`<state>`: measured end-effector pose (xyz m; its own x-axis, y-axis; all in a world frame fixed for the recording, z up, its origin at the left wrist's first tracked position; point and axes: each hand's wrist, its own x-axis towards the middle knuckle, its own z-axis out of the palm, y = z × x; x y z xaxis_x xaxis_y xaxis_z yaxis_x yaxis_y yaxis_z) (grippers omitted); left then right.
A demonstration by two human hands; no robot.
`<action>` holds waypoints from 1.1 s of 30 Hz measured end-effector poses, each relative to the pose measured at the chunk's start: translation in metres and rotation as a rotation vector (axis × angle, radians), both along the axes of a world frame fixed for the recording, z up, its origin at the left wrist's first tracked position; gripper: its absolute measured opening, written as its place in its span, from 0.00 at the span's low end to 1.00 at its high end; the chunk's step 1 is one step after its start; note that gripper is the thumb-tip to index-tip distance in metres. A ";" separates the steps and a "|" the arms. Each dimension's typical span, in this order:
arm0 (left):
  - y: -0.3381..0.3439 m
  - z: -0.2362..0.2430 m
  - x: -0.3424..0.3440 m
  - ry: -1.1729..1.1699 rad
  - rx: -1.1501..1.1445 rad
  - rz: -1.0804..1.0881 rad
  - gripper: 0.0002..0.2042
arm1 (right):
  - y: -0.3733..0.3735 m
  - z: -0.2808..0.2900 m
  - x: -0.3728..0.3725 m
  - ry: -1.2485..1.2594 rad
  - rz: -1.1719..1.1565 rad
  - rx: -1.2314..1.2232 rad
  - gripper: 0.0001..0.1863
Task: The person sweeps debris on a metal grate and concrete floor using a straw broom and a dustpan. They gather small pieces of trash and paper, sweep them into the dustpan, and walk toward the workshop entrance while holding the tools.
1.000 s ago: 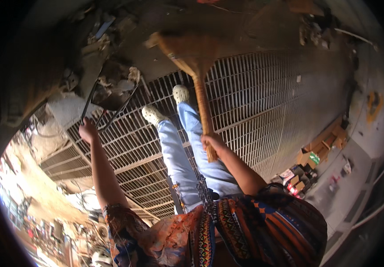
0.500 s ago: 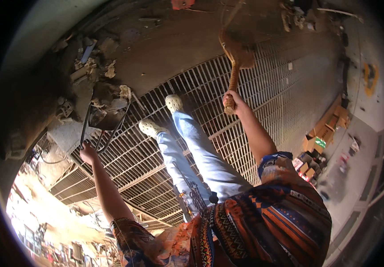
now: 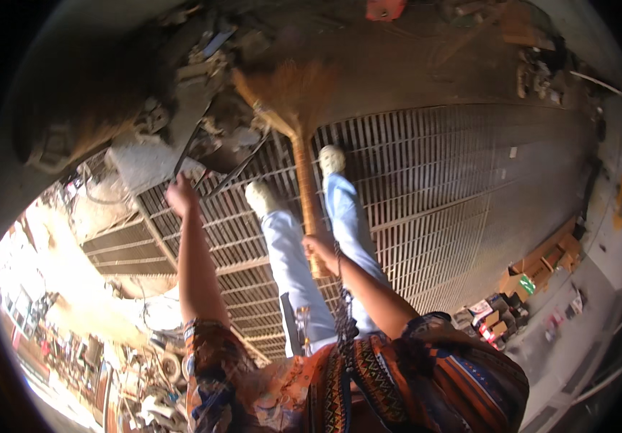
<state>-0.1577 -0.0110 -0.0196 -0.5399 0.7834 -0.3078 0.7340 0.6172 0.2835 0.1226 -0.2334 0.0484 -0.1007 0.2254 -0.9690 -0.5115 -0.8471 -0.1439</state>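
Grey slatted metal grating [image 3: 426, 187] underfoot, dark bare floor [image 3: 412, 83] past its far edge. Long broom with tan bound handle and fanned orange-brown bristles [image 3: 303, 173]: bristle end blurred, over the dark floor; handle runs back between the person's legs. Dark scoop-shaped pan with thin black handle [image 3: 226, 160] sits left of the broom, by the grating edge, grey-tan rubble [image 3: 247, 136] in and around it. Cream perforated clogs [image 3: 332, 159] on the grating. Right hand [image 3: 321, 249]: fingers wrapped around broom handle, near its end. Left hand [image 3: 181, 196]: fingers curled tight on pan handle.
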 end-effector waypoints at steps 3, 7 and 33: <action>-0.005 -0.009 -0.030 -0.200 -0.016 0.073 0.28 | -0.030 0.033 -0.006 0.039 -0.066 0.089 0.08; 0.003 0.001 -0.023 -0.139 0.023 0.011 0.26 | -0.060 0.064 0.014 -0.263 -0.010 0.026 0.09; -0.027 0.002 0.067 -0.323 0.425 -0.523 0.09 | -0.081 0.093 -0.042 -0.236 -0.359 -0.098 0.08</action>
<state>-0.0911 -0.0378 -0.0177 0.0020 1.0000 -0.0016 0.7413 -0.0005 0.6711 0.0809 -0.3141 0.1416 0.1939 0.1119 -0.9746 -0.7385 -0.6374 -0.2201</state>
